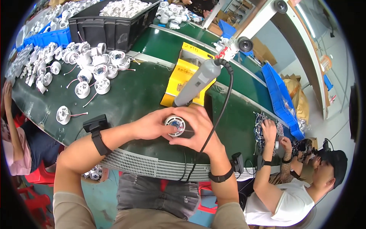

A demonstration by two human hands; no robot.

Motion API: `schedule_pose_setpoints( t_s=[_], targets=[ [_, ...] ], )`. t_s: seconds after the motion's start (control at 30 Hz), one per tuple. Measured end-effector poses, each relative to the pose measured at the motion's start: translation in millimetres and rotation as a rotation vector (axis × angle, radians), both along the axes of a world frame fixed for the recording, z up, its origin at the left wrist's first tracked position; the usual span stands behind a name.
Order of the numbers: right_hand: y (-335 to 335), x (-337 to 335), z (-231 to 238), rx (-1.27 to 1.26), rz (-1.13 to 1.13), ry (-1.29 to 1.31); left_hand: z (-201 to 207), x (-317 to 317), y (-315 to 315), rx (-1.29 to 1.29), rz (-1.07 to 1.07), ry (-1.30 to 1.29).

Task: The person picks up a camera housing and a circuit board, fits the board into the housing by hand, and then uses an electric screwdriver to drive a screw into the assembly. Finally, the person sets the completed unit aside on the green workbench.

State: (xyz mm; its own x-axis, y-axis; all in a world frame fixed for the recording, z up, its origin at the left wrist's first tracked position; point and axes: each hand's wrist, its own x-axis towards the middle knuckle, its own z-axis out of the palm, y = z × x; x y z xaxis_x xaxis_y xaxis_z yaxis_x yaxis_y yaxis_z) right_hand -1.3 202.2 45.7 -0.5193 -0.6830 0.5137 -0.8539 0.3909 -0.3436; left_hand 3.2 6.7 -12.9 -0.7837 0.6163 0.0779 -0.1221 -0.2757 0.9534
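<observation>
Loose parts: white round housings with thin wires lie scattered on the green table at upper left; one sits alone near the table's near edge.
Crate: black crate heaped with white parts, behind the scatter.
Left hand: left hand comes in from the left, fingers curled against the side of the round part, thumb on its rim.
Held part: white round part with a dark centre, just above the table edge, between both hands.
Right hand: right hand wraps the grey electric screwdriver, tip down at the part; fingers closed around it.
Cable: black cable runs from the screwdriver's top down past the right wrist.
Yellow box: yellow box behind the screwdriver.
Far right: another person works at a pile of small wires.
</observation>
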Motion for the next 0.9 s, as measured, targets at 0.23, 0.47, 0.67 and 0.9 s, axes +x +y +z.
schedule_pose_setpoints(
  t_s=[0.23,0.47,0.67,0.9],
  targets=[
    [-30.6,-16.1,-2.7,-0.455,-0.331,-0.113,1.7,-2.7,-5.0,-0.128,-0.026,-0.181],
    [-62.6,-38.1,-6.6,-1.114,-0.11,-0.174,4.9,-3.7,-5.3,-0.157,0.01,-0.297],
    [-63.9,-65.2,20.9,-1.157,-0.235,-0.138,5.1,-3.1,-7.8,-0.139,-0.042,-0.338],
    [-68.4,-66.2,18.3,-1.168,-0.228,-0.213,1.5,-6.4,-8.5,-0.15,-0.031,-0.357]
  ],
)
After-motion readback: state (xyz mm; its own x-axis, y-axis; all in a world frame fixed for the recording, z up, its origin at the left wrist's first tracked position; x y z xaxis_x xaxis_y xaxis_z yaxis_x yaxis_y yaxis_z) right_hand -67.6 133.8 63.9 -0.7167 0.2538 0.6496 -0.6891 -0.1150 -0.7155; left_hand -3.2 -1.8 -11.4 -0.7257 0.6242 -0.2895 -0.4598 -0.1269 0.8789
